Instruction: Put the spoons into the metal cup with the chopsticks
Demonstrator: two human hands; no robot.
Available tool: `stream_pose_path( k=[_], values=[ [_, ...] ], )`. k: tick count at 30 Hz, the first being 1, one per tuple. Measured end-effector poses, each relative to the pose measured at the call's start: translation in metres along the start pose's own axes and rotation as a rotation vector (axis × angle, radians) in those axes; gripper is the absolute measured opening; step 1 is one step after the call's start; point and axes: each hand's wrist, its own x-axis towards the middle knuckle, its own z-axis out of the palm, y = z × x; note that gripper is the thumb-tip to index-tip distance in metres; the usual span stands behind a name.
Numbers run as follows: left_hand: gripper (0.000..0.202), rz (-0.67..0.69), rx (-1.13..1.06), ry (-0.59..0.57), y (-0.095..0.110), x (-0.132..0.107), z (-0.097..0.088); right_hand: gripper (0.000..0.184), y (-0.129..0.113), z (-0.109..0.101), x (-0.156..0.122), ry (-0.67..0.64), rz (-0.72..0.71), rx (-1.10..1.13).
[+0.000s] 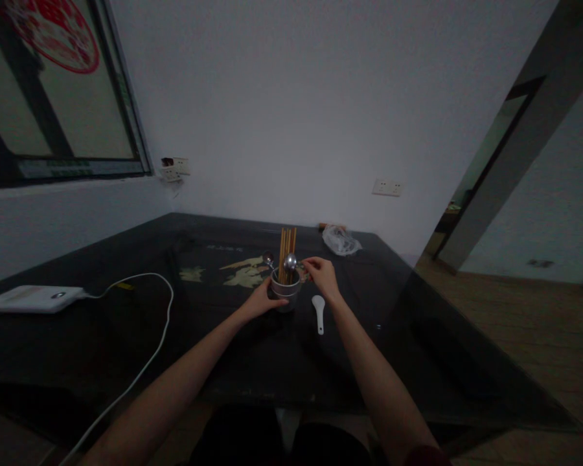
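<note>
My left hand (pixel 262 300) is wrapped around the side of a grey metal cup (pixel 285 300) on the dark table. Several wooden chopsticks (pixel 287 243) stand upright in the cup. One metal spoon (pixel 268 258) leans out over its left rim, bowl up. At the cup's right, my right hand (pixel 322 274) pinches the handle of a second metal spoon (pixel 290 261), whose shiny bowl is in front of the chopsticks. A white soup spoon (pixel 319 314) lies on the table just below my right hand, apart from it.
The black table (pixel 214 362) has a printed pattern. A white power bank (pixel 34 299) with a white cable (pixel 169 304) lies at the left. A crumpled clear plastic bag (pixel 341 241) lies near the wall. A dark flat object (pixel 449 356) is on the right.
</note>
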Motion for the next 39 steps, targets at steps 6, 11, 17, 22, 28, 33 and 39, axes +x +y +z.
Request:
stream_pose_path(
  k=[6, 11, 17, 22, 28, 33, 39],
  values=[
    [0.083, -0.008, -0.029, 0.002, 0.004, -0.001, 0.001, 0.023, 0.004, 0.006, 0.001, 0.009, -0.011, -0.041],
    [0.083, 0.012, 0.004, 0.001, 0.007, -0.002, 0.001, 0.018, 0.005, 0.018, 0.006, 0.037, 0.009, -0.135],
    [0.084, -0.005, -0.012, 0.009, 0.006, -0.002, 0.002, 0.023, 0.008, 0.023, 0.012, 0.004, 0.064, -0.042],
    [0.086, 0.008, -0.077, 0.002, 0.004, -0.002, 0.002, 0.03, 0.011, 0.021, 0.01, -0.051, 0.15, 0.177],
    [0.085, 0.018, -0.047, -0.016, 0.004, -0.001, 0.001, 0.026, 0.012, 0.017, 0.005, -0.082, 0.196, 0.306],
    [0.085, 0.023, -0.056, -0.008, 0.005, -0.001, 0.002, 0.026, 0.011, 0.016, 0.0, -0.07, 0.206, 0.318],
    [0.084, 0.015, -0.068, -0.042, 0.013, -0.003, 0.003, 0.029, 0.012, 0.006, -0.005, -0.055, 0.192, 0.285]
  ],
)
